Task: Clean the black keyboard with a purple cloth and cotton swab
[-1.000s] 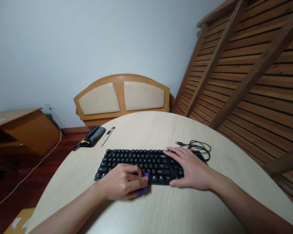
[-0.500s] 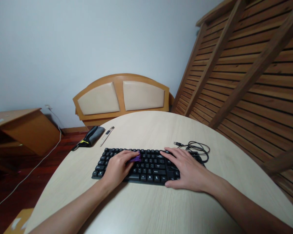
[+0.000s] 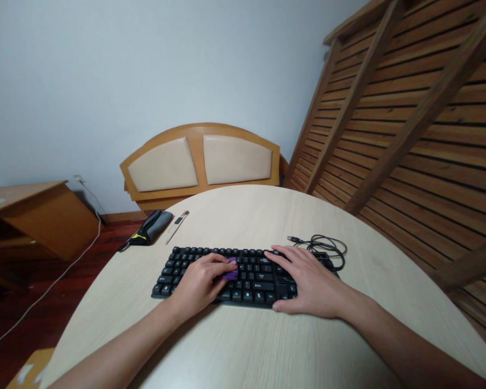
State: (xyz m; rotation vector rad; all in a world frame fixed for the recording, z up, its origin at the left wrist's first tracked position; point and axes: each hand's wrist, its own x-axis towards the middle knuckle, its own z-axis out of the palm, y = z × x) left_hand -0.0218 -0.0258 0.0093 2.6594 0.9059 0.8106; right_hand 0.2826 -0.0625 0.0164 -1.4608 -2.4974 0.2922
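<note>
A black keyboard (image 3: 251, 296) lies flat on the pale round table (image 3: 243, 346). My left hand (image 3: 202, 278) is closed on a small purple cloth (image 3: 231, 272), pressed onto the middle keys. Over the right part of the keyboard rests my right hand (image 3: 308, 281), its fingers spread and the thumb at the front edge. It covers much of the keys there. Behind that hand the black USB cable (image 3: 328, 243) lies in loose coils, its plug pointing left.
At the table's left edge sit a folded dark pouch (image 3: 154, 227) with a yellow mark and a thin brush-like tool (image 3: 177, 227). A headboard (image 3: 200, 156) stands behind the table, slatted wooden panel (image 3: 405, 124) on the right, wooden desk (image 3: 44, 216) on the left.
My left hand has slid slightly to the right with the purple cloth over the keys. My right hand stays in place on the keyboard.
</note>
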